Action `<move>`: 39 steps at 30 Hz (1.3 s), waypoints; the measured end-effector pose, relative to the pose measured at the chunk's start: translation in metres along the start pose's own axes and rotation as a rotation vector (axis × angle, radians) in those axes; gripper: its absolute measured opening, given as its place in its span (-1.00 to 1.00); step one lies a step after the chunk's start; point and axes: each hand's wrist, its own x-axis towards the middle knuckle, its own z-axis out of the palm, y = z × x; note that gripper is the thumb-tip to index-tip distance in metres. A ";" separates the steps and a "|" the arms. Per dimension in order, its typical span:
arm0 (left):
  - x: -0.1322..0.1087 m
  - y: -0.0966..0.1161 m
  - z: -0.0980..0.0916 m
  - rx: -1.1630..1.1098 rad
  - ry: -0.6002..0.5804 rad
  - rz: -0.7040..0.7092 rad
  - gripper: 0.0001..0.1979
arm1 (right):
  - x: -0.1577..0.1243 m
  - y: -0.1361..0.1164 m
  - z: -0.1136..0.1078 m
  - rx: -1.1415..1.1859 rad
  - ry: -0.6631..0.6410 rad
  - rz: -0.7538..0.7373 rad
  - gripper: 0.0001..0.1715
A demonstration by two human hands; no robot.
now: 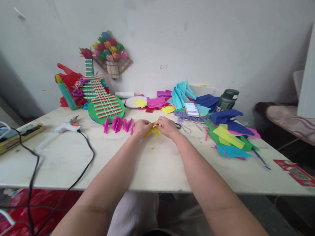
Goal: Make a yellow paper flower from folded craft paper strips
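Both hands meet over the middle of the table around a small piece of yellow crepe paper (155,131). My left hand (142,127) pinches its left side, and my right hand (166,126) grips it from the right with curled fingers. The paper's lower ends flare out beneath the fingertips. Just left of my left hand lie several folded magenta paper pieces (117,124) in a row. Scissors, partly hidden, show a dark handle loop (178,125) beside my right hand.
A glue gun (69,125) with a black cord lies left, near a power strip (13,143). Behind stand a green paper guitar (106,108) and a teal bottle (68,94). Coloured crepe sheets (228,136), purple yarn (191,117) and a dark flask (228,99) are at right.
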 end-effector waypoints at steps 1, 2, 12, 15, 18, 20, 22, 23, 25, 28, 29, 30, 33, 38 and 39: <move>0.000 0.000 0.001 -0.008 0.010 -0.004 -0.79 | 0.000 0.000 0.000 0.006 0.004 -0.002 -0.84; 0.000 0.000 0.002 -0.018 0.019 -0.008 -0.79 | 0.000 0.000 0.001 0.009 0.009 -0.001 -0.84; 0.004 -0.007 0.009 -0.264 0.051 -0.027 -0.82 | 0.001 -0.009 0.000 -0.085 0.051 -0.106 -0.80; 0.005 -0.010 0.010 -0.320 0.039 -0.021 -0.82 | 0.000 -0.014 -0.003 -0.148 0.036 -0.162 -0.76; 0.004 -0.010 0.010 -0.359 0.038 -0.032 -0.81 | 0.000 -0.016 -0.003 -0.193 0.033 -0.185 -0.72; 0.004 -0.009 0.010 -0.392 0.045 -0.050 -0.82 | 0.001 -0.015 -0.001 -0.190 0.039 -0.166 -0.73; 0.003 -0.009 0.010 -0.436 0.044 -0.066 -0.82 | 0.001 -0.012 0.002 -0.153 0.046 -0.132 -0.78; 0.004 -0.009 0.010 -0.453 0.036 -0.069 -0.81 | 0.001 -0.010 0.003 -0.127 0.047 -0.114 -0.79; 0.004 -0.010 0.011 -0.476 0.019 -0.069 -0.79 | 0.001 -0.006 0.005 -0.073 0.046 -0.079 -0.80; 0.004 -0.011 0.013 -0.482 0.016 -0.076 -0.77 | 0.002 -0.002 0.008 -0.019 0.031 -0.033 -0.82; 0.003 -0.010 0.013 -0.479 0.021 -0.083 -0.77 | 0.002 -0.001 0.008 -0.008 0.026 -0.024 -0.83; 0.003 -0.010 0.013 -0.472 0.026 -0.089 -0.77 | 0.003 0.000 0.009 0.001 0.022 -0.020 -0.84; 0.002 -0.007 0.014 -0.452 0.026 -0.087 -0.78 | 0.003 0.000 0.010 0.021 0.025 -0.011 -0.87; 0.003 -0.003 0.013 -0.436 0.046 -0.084 -0.78 | 0.002 -0.001 0.008 0.022 0.073 -0.025 -0.88; 0.004 -0.003 0.013 -0.424 0.056 -0.080 -0.78 | 0.002 -0.002 0.006 0.014 0.077 -0.039 -0.86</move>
